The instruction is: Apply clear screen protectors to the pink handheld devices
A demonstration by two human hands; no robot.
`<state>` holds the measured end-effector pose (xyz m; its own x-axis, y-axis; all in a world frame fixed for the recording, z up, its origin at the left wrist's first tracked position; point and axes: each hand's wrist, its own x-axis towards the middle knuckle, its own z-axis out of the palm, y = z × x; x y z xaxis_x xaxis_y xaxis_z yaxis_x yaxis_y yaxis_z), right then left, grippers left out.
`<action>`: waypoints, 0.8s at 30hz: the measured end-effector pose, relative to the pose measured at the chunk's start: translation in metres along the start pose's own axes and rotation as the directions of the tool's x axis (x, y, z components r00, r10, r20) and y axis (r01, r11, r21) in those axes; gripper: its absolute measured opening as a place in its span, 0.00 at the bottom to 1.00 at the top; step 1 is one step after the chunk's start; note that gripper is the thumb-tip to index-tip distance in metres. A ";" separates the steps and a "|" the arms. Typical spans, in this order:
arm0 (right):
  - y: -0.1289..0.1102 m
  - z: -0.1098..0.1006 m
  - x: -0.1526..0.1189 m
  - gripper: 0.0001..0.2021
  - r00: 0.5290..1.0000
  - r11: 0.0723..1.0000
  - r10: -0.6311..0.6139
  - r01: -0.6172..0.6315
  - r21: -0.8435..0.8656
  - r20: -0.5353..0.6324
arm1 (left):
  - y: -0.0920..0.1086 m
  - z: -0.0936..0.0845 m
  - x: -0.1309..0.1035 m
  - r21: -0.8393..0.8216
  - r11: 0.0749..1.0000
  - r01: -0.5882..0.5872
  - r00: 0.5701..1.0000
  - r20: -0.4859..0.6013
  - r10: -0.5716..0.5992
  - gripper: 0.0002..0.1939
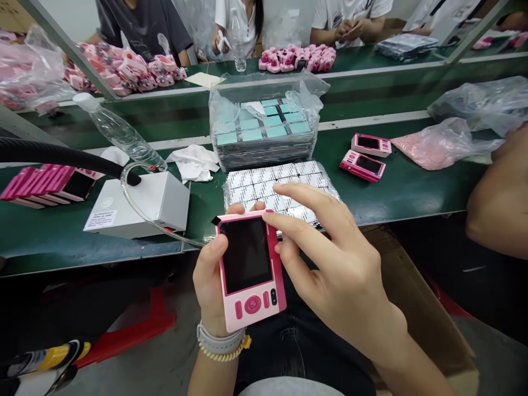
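Note:
A pink device [247,256] with a black screen and dark pink buttons is tilted up over my lap. My left hand [210,275] grips it from the left, thumb on the front edge and fingertips behind the top. A small black tab sticks out at its top left corner. My right hand [330,247] has its fingers spread, with a fingertip touching the device's top right corner. Just beyond my hands lies a plastic-wrapped sheet of white printed pieces [264,184].
Behind it stands a bagged stack of turquoise-topped pieces [268,132]. A white box [138,203] with a clear tube, a bottle [119,129] and pink devices [49,184] are left. Two more devices [363,165] and a co-worker's arm [499,192] are right.

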<state>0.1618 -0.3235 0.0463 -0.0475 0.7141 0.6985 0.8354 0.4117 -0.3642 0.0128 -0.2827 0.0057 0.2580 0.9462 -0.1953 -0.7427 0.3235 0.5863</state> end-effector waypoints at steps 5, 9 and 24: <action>0.003 0.000 0.001 0.15 0.999 0.999 -0.026 0.027 -0.028 0.022 | -0.002 -0.004 0.004 0.104 0.994 -0.028 1.000 -0.001 0.029 0.14; 0.003 -0.002 0.000 0.14 0.999 0.998 -0.033 0.034 -0.045 0.032 | -0.002 -0.005 0.005 0.125 0.992 -0.029 1.000 -0.002 0.030 0.15; 0.002 0.000 -0.012 0.19 0.967 0.960 0.207 -0.171 0.223 -0.149 | 0.000 0.012 0.007 -0.156 0.974 0.165 0.977 0.163 -0.140 0.19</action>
<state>0.1644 -0.3313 0.0375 0.2085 0.6916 0.6915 0.6878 0.3990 -0.6064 0.0222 -0.2763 0.0142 0.4563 0.8780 -0.1447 -0.7773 0.4724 0.4155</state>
